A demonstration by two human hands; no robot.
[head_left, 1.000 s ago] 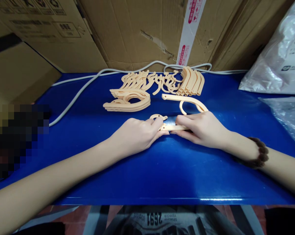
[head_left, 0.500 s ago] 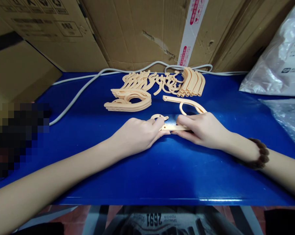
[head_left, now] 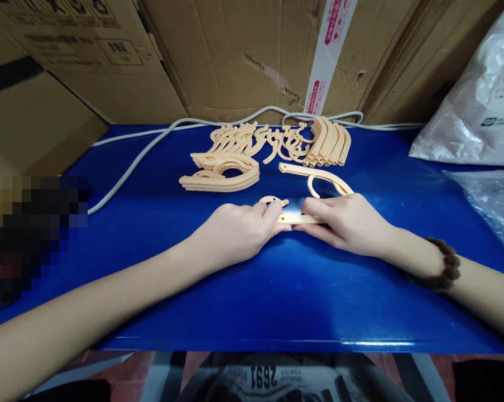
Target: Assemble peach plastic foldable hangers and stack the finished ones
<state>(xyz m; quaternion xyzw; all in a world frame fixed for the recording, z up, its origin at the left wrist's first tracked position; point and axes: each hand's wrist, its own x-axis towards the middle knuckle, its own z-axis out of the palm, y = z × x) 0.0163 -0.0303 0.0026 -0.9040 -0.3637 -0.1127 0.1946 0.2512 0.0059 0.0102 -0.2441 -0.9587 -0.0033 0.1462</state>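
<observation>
My left hand (head_left: 235,230) and my right hand (head_left: 346,222) meet at the middle of the blue table (head_left: 252,301). Both pinch small peach plastic hanger parts. The left fingers press a rounded piece with a loop (head_left: 272,201). The right fingers hold a flat straight arm piece (head_left: 296,219) against it. Just behind my right hand lies a longer peach hanger arm with a hook (head_left: 314,174). A dark bead bracelet (head_left: 444,268) sits on my right wrist.
A flat stack of peach hanger pieces (head_left: 220,174) and rows of hooks and curved parts (head_left: 289,139) lie behind. A white cable (head_left: 151,146) runs along the back. Cardboard boxes (head_left: 243,56) wall the rear; plastic bags (head_left: 478,106) sit at right.
</observation>
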